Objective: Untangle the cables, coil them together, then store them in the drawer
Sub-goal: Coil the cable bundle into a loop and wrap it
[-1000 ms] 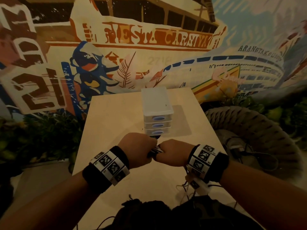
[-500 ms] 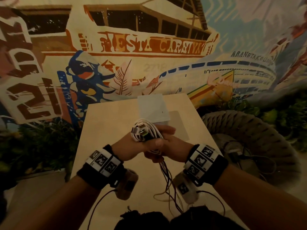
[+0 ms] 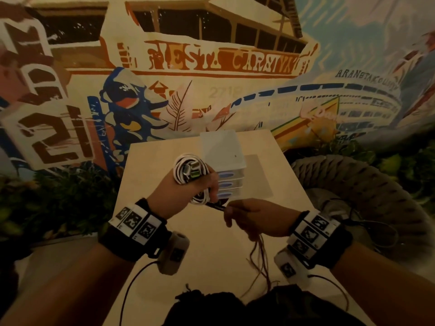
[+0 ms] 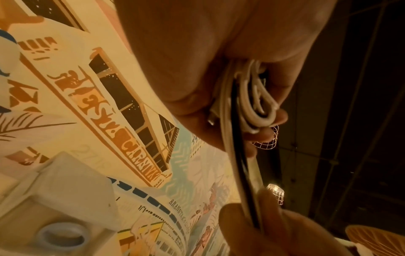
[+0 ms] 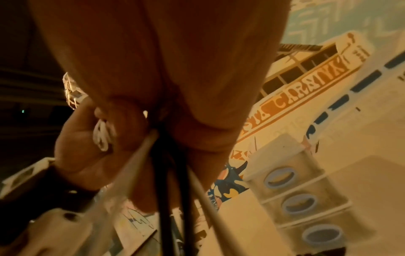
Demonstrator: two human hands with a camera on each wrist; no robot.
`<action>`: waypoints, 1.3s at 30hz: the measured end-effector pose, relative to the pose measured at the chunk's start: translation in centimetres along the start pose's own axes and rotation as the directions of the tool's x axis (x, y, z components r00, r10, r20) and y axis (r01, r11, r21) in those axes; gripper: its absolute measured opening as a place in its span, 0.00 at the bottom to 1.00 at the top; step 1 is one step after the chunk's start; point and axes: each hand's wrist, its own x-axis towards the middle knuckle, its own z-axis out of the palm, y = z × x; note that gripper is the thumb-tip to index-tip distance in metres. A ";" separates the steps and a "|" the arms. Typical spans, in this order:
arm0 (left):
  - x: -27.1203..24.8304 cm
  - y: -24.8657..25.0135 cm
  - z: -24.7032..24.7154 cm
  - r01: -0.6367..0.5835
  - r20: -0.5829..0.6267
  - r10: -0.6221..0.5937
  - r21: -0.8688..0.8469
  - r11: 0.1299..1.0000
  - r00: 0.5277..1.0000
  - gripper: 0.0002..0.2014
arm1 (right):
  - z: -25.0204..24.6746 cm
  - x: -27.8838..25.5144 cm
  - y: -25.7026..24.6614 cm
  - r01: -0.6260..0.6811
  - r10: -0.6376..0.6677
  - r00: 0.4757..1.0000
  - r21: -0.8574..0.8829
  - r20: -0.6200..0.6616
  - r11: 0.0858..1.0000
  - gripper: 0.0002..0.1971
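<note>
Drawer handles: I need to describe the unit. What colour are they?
Blue ovals on the drawer handles, clearest in the right wrist view.

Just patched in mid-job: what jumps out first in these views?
The left hand grips a coiled bundle of white and black cables held up above the pale wooden table. The right hand pinches the loose strands trailing from it. Just behind stands a small white three-drawer plastic organiser, drawers closed.

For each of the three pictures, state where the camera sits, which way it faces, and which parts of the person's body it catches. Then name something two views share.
Head: worn high, faces forward and down at the table; shows both forearms, left hand, right hand.
Left wrist: looks along the left hand at the cable coil.
Right wrist: looks along the right hand at loose cable strands.
Shared: all views show the drawer unit.
</note>
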 end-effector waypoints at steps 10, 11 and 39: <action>-0.5 -2.1 0.3 0.050 0.041 -0.094 0.607 0.793 0.995 0.17 | -0.4 -0.4 0.8 -0.114 0.104 0.990 -0.103 -0.097 0.988 0.16; -0.6 -2.1 0.2 0.040 0.056 -0.096 0.624 0.780 0.994 0.19 | -0.3 -0.3 0.8 -0.129 0.121 0.988 -0.078 -0.100 0.989 0.16; 0.8 -2.5 4.0 -0.171 0.173 -0.446 0.984 0.044 0.878 0.13 | -2.3 2.8 -2.1 -0.128 0.171 0.984 -0.453 0.056 0.882 0.20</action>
